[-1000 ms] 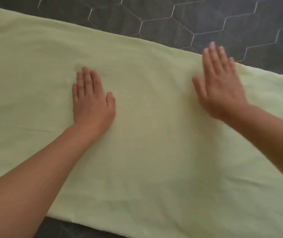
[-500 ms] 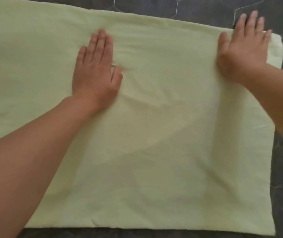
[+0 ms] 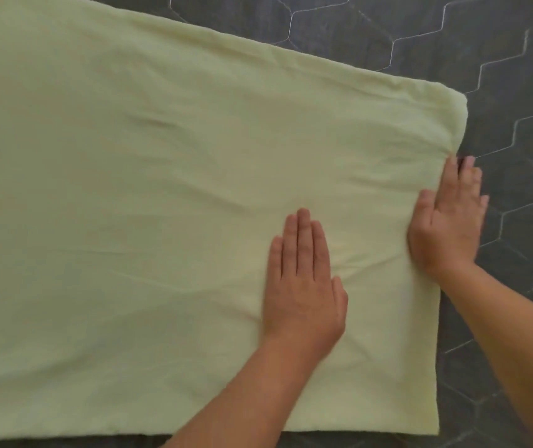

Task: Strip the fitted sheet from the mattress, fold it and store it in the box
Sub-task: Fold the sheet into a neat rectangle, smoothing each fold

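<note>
While the dark grey mattress (image 3: 501,76), quilted in pale hexagon stitching, lay bare along the top and right of the view, the pale green fitted sheet (image 3: 161,189) was spread folded and flat across it, lightly creased. The left hand (image 3: 304,282) lay open, palm down on the sheet, gripping nothing. The right hand (image 3: 449,218) lay open across the sheet's right edge, fingers reaching onto the mattress

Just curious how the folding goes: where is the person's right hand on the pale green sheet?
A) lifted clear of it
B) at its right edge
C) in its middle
B: the right hand lies flat across the sheet's right edge, fingertips reaching onto the dark quilted mattress.
</note>
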